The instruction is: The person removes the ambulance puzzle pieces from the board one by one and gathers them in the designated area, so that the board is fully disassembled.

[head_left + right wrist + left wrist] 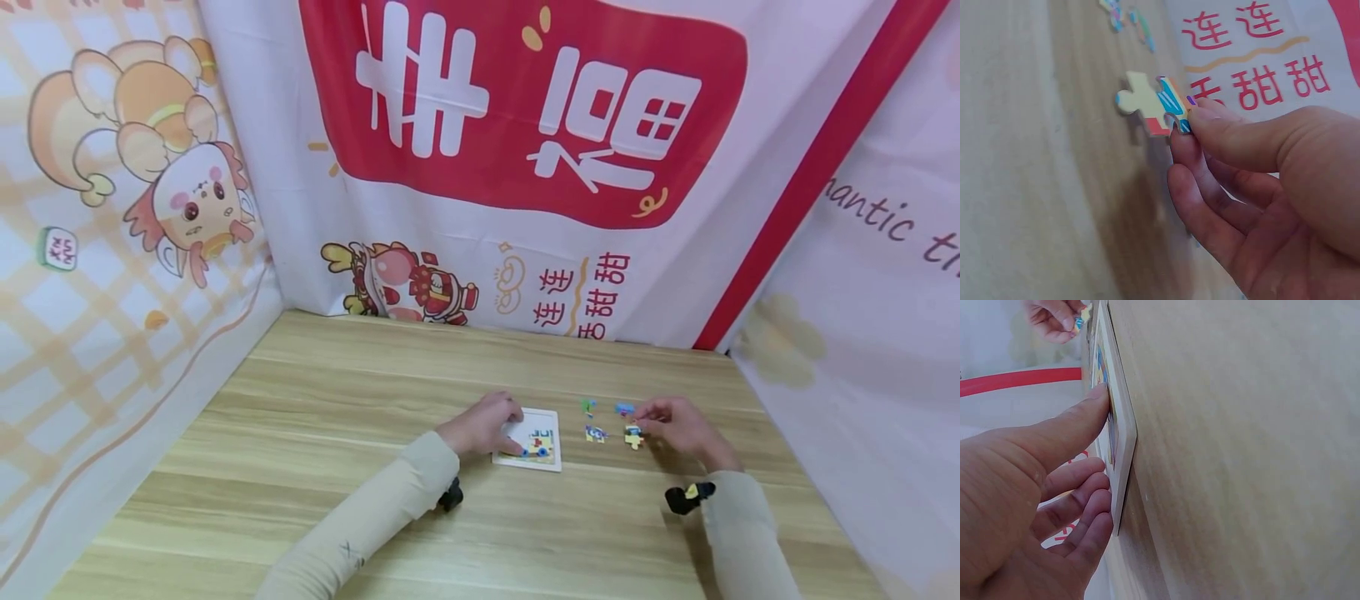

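Note:
A small white-framed jigsaw board (pixel 534 419) lies on the table, with a colourful picture partly filled in near its front. My left hand (pixel 486 423) rests on its left side. In the left wrist view, the thumb (pixel 1082 422) touches the picture surface, and the loosely bent fingers (pixel 1094 506) meet the board's edge. To the right, my right hand (pixel 682 425) pinches a jigsaw piece (pixel 1147 100) between thumb and forefinger, close over the table. This piece is pale yellow with blue, white and red print, and its knob points away from the fingertips.
Between the board and my right hand lie a green jigsaw piece (pixel 588 407) and a purple-and-white one (pixel 596 434). A blue piece (pixel 625 409) lies just beyond the held one. Printed cloth (pixel 487 208) hangs along the back and both sides of the wooden table (pixel 360 375).

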Demonstrator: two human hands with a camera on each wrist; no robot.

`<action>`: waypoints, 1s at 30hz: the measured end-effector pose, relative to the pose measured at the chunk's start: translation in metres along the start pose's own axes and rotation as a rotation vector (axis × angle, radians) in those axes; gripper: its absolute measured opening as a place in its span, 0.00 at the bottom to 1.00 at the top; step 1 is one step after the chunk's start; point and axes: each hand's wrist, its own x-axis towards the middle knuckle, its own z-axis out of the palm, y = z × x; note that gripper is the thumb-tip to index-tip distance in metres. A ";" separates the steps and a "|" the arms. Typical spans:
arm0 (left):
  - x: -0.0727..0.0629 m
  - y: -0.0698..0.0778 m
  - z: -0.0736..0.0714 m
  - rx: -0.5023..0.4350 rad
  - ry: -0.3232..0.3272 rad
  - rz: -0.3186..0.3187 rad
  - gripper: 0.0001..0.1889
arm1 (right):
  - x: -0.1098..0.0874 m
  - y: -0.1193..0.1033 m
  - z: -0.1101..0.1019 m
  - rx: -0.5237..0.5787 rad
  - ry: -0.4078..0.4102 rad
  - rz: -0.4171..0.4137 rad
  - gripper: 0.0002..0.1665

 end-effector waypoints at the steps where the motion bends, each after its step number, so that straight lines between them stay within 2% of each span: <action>1: 0.000 0.000 0.000 -0.001 0.000 -0.002 0.26 | 0.001 0.002 0.001 -0.007 0.002 0.015 0.09; 12: -0.001 0.001 -0.001 -0.011 0.011 0.004 0.26 | 0.005 0.004 0.009 -0.127 0.050 0.008 0.07; 18: -0.001 0.001 0.000 -0.003 0.011 0.011 0.25 | 0.006 0.000 0.010 -0.167 0.044 0.019 0.06; 21: -0.001 0.002 0.000 -0.004 0.009 0.011 0.25 | 0.007 -0.012 0.011 -0.186 0.035 -0.002 0.07; 24: -0.001 0.002 0.000 -0.001 0.006 0.006 0.26 | 0.011 -0.030 0.016 -0.209 0.003 -0.083 0.09; 28: 0.000 0.002 0.000 0.005 0.002 0.001 0.26 | 0.017 -0.060 0.030 -0.223 -0.078 -0.173 0.11; 30: 0.000 0.003 -0.001 0.006 0.001 0.001 0.26 | 0.019 -0.076 0.040 -0.223 -0.117 -0.185 0.12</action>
